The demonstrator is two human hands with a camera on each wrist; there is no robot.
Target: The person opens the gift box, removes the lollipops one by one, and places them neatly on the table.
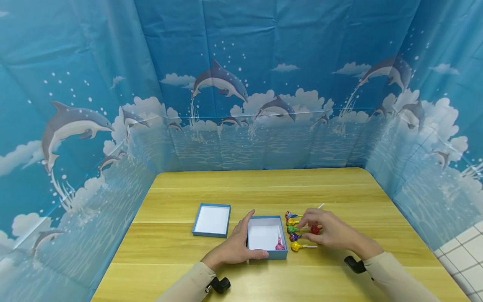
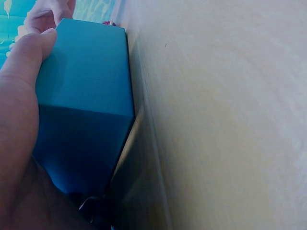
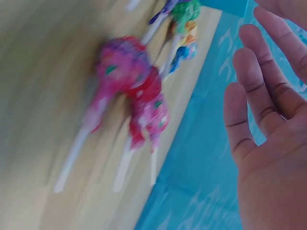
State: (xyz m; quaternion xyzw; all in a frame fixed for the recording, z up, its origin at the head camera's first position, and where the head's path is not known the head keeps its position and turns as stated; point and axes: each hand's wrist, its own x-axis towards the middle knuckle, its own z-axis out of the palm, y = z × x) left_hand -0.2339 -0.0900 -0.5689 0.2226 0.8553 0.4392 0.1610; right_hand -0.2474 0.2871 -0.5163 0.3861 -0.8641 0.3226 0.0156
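An uncovered blue box (image 1: 277,254) with a white inside stands on the table. My left hand (image 1: 234,248) holds it at the near left corner, thumb along the front wall and fingers at the left side. Inside, a pink lollipop (image 1: 279,246) leans in the near right corner. Just right of the box my right hand (image 1: 332,231) hovers over several wrapped lollipops, among them a green one (image 1: 291,229), a purple one (image 1: 293,237) and a yellow one (image 1: 296,246). In the right wrist view its fingers (image 3: 249,72) are extended, beside blurred pink lollipops (image 3: 120,67); thumb contact is out of sight.
Left of the box lies a blue-edged square lid (image 1: 212,219), white side up. The wood-grain table (image 1: 181,272) is bordered by a blue dolphin curtain (image 1: 264,142) at the back and sides. White tiles (image 1: 468,247) show at the right.
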